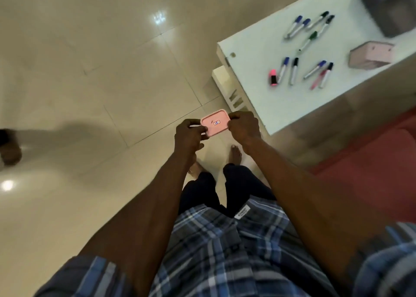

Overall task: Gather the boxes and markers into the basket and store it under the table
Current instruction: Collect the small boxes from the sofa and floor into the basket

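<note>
Both hands (190, 134) pinching flat pink rounded-rectangle lid (215, 125)

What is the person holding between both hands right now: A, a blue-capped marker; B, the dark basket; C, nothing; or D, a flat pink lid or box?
D: the left hand and right hand each pinch an end of the flat pink lid or box above the floor, while the markers lie on the table and the dark basket sits at its far end.
</note>
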